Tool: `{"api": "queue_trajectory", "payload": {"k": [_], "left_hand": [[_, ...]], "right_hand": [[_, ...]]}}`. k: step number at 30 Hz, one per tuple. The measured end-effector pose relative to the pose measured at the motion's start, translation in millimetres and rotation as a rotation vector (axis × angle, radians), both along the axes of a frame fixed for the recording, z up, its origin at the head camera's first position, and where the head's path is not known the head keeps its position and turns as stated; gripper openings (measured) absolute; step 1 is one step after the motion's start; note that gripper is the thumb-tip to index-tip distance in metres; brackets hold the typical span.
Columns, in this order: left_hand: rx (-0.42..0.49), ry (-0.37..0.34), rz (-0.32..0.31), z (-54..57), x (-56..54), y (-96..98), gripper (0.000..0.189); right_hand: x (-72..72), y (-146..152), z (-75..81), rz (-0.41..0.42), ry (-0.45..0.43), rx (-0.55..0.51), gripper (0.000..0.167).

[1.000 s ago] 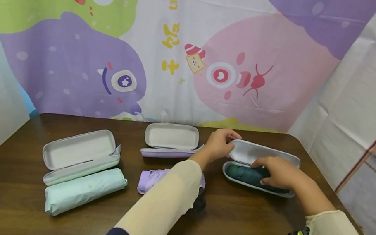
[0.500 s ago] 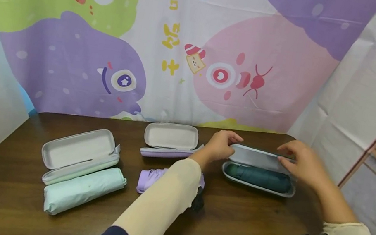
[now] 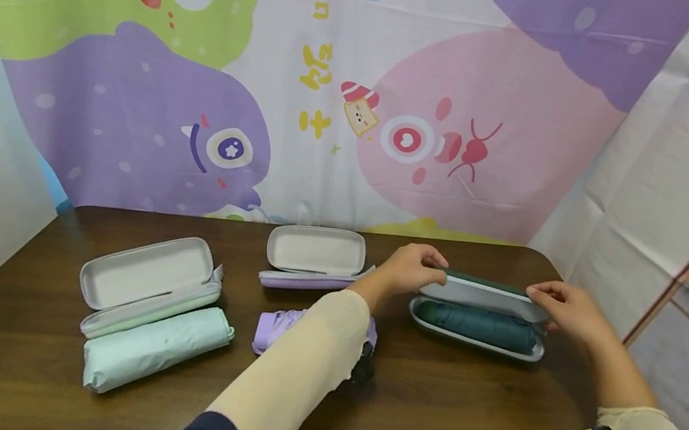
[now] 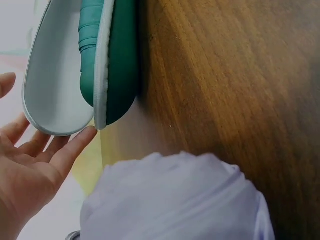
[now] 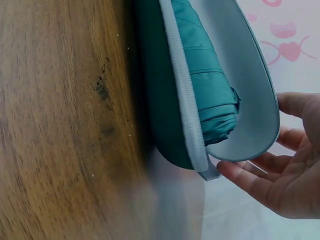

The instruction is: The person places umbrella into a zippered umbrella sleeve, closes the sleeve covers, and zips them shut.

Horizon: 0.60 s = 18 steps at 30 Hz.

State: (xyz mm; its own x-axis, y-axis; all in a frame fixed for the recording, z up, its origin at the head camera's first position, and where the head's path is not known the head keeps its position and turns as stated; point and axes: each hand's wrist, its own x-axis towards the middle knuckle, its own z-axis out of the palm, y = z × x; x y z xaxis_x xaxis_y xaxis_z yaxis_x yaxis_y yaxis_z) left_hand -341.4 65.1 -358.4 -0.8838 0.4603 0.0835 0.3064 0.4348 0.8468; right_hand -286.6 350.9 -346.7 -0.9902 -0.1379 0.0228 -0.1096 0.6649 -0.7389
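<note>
In the head view, a green hard case (image 3: pixel 473 347) lies at the table's right with its lid (image 3: pixel 485 296) raised partway. Inside its lower half is a folded dark green umbrella (image 3: pixel 484 327). My left hand (image 3: pixel 410 268) is at the lid's left end. The left wrist view shows its fingers (image 4: pixel 75 145) touching that end, with the thumb held apart from the rim. At the opposite end, my right hand (image 3: pixel 570 310) holds the lid, its thumb at the rim and its fingers (image 5: pixel 245 177) curled around the outside.
An open mint case (image 3: pixel 147 272) and a mint folded umbrella (image 3: pixel 158 350) lie at the left. An open lilac case (image 3: pixel 316 250) stands at the back middle, with a lilac umbrella (image 3: pixel 278 328) before it, partly hidden by my left sleeve. A printed curtain hangs behind.
My right hand has left the umbrella, risen and moved right to the lid's right end. The lid has tilted forward, showing its green outside. My left hand has stayed at the left end.
</note>
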Motion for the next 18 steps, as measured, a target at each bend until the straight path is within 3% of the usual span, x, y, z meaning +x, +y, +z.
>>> {"api": "queue_trajectory", "payload": {"k": [4, 10, 18], "left_hand": [[0.045, -0.047, 0.010, 0.5, 2.0, -0.1, 0.022], [-0.055, 0.036, -0.043, 1.0, 1.0, -1.6, 0.016], [-0.169, 0.037, -0.130, -2.5, 1.4, -3.2, 0.032]], "right_hand": [[5.3, -1, 2.4, 0.006, 0.021, 0.020, 0.043], [17.4, -6, 8.3, 0.065, 0.082, 0.168, 0.033], [26.1, -12, 10.3, 0.118, 0.185, 0.354, 0.028]]}}
